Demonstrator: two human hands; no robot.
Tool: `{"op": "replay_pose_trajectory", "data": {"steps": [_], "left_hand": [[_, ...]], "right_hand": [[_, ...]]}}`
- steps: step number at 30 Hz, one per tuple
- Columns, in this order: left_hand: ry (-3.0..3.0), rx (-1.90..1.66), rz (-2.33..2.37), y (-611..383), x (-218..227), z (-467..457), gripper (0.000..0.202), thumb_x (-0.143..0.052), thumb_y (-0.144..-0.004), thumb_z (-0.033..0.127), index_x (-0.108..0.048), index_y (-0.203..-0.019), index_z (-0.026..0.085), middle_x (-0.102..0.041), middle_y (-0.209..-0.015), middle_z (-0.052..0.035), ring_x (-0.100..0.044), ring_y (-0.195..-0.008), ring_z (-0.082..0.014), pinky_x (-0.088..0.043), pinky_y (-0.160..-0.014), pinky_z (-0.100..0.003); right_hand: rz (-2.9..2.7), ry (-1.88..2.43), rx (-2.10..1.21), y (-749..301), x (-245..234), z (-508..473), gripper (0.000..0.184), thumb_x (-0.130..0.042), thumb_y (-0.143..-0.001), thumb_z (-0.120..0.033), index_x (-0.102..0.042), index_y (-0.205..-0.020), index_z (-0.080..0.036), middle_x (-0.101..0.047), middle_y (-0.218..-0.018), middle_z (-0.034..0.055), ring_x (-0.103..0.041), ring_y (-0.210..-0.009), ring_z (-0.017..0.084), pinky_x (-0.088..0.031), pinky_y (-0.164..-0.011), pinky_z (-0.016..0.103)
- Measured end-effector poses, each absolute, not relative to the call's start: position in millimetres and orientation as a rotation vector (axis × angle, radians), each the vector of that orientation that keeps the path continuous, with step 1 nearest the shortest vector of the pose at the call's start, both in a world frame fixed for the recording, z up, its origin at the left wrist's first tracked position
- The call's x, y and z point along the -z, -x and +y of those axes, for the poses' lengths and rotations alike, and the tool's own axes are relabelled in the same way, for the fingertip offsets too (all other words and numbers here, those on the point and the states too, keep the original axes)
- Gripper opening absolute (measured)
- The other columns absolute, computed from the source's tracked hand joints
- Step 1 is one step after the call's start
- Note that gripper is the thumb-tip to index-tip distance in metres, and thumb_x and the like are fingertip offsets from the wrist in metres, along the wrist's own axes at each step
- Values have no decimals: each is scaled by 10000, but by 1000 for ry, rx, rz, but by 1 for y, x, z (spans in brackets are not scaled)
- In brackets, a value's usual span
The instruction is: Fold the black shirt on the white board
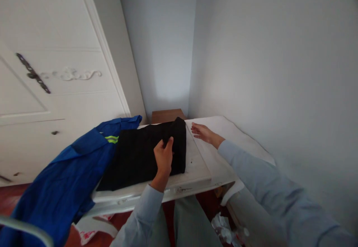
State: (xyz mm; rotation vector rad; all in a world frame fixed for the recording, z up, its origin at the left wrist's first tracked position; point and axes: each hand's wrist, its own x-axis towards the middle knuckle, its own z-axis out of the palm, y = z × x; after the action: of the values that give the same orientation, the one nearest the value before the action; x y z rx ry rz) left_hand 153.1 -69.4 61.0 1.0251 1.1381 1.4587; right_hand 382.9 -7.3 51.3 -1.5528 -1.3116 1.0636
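A folded black garment (137,157) lies across the white table; its exact kind does not show. My left hand (163,157) is closed on the cloth near its right end, thumb up and fingers curled. To the right of the garment, my right hand (203,133) hovers over the table with its fingers stretched out and nothing in them. A blue garment (81,157) with yellow-green stripes lies on the left, partly under the black one, and hangs down over the table's left side.
The white table (195,161) stands in a corner against the grey wall (265,60). A white cabinet (84,109) with dark handles rises at the left. Behind the table is a brown wooden surface (167,115). Crumpled clear plastic (223,226) lies on the reddish floor.
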Motion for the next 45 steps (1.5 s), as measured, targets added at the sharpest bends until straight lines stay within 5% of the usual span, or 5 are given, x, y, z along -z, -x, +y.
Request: {"op": "replay_pose_trajectory", "data": {"steps": [13,23,37,41,45], "left_hand": [[-166,-1327,983,-74,-33,-136,230,-683,-752,43,-518,-780,201,-658,-740,15,-682,-640,-116,-655,-766,-361],[-255,-956,970,-57,-49,-88,255,-702,-855,397,-645,-971,178,-690,-794,-32,-647,-571,-137,-572,-519,-272],[-2307,-840,1230,-111,-53,-105,363,-467,-889,87,-685,-1175,138,-557,-1456,-206,-495,-1393,-337,-439,-1139,-515],[-2472,-702,1126,-120,-41,-104,322,-441,-911,84,-685,-1120,113,-617,-1361,-226,-535,-1354,-345,-513,-1066,-490],[-2556,-630,1108,-118,-38,-106,278,-458,-915,87,-665,-1097,125,-619,-1368,-193,-669,-1159,-298,-593,-917,-433]], "right_hand": [[-2384,1196,-663,-246,-78,77,430,-568,-766,-54,-727,-1142,-188,-701,-1285,96,-603,-1257,286,-386,-1150,438],[-3080,1013,35,-208,-73,103,514,-618,-698,55,-740,-1122,-207,-744,-1101,114,-676,-1061,270,-475,-953,381],[-2868,937,129,-294,-95,66,325,-412,-985,-205,-724,-1076,-210,-663,-1285,137,-545,-1237,286,-394,-1072,475],[-2935,860,-13,-305,-90,57,501,-375,-975,-119,-583,-1406,-267,-543,-1501,85,-421,-1435,247,-271,-1186,513],[-3152,620,118,-302,-90,59,402,-454,-939,-80,-714,-1194,-249,-629,-1401,98,-486,-1386,258,-259,-1183,554]]}}
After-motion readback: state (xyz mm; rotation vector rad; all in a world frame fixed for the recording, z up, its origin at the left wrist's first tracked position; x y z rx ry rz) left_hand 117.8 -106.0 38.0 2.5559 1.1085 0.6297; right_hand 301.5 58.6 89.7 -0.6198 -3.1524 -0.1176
